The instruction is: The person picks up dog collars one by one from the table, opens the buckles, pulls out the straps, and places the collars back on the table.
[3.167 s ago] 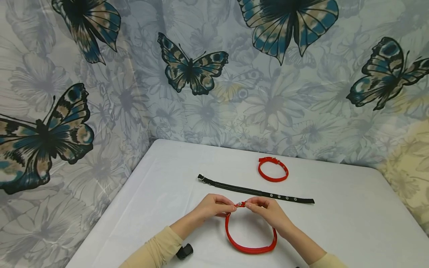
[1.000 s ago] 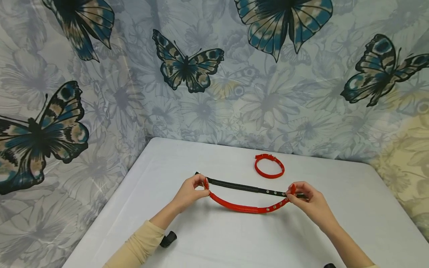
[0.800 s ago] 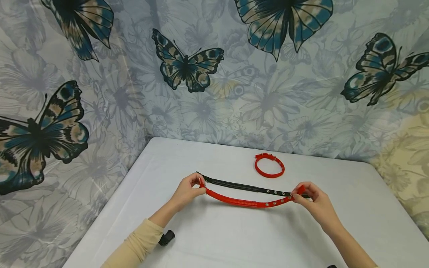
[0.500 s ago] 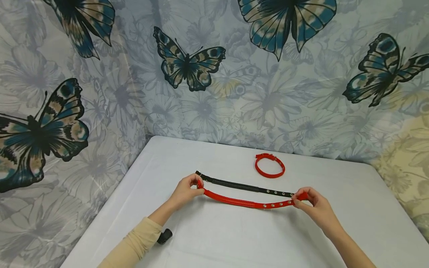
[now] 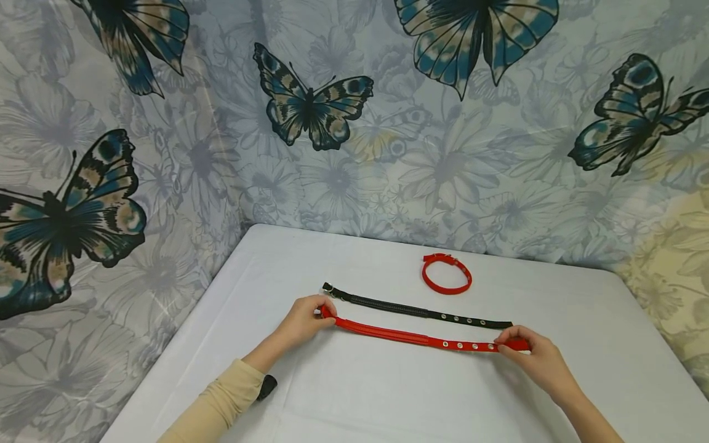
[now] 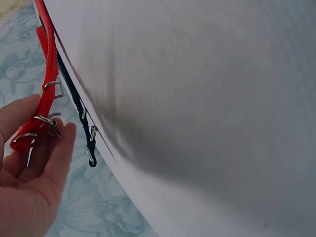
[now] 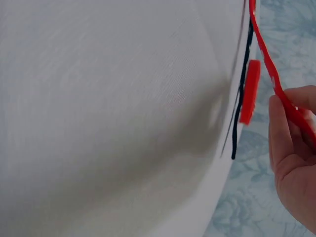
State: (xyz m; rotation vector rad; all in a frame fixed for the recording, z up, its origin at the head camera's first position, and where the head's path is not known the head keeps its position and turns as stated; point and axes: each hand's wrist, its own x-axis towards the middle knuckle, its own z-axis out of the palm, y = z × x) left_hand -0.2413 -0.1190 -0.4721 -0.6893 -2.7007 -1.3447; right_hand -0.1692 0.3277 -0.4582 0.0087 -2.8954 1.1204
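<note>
A red collar point(image 5: 388, 334) with metal eyelets is stretched out between my two hands, nearly straight. At its buckle end, my left hand point(image 5: 303, 321) pinches it; the metal buckle point(image 6: 45, 120) shows between thumb and fingers in the left wrist view. My right hand point(image 5: 534, 357) pinches the eyelet end, with the red tip lying under the fingers. Just behind it a black collar point(image 5: 388, 305) lies unbuckled and straight on the table, roughly parallel to the red one. Farther back, a second red collar point(image 5: 446, 291) lies buckled in a ring.
All this is on a white table point(image 5: 354, 394) standing in a corner. Fabric with butterflies and flowers point(image 5: 338, 184) hangs behind and to the left. A small black object point(image 5: 268, 387) shows beside my left sleeve, partly hidden by it.
Earlier the red collar was a loop at my fingers; then its ends parted. My hands spread it wide, and it has straightened and come down in front of the black collar.
</note>
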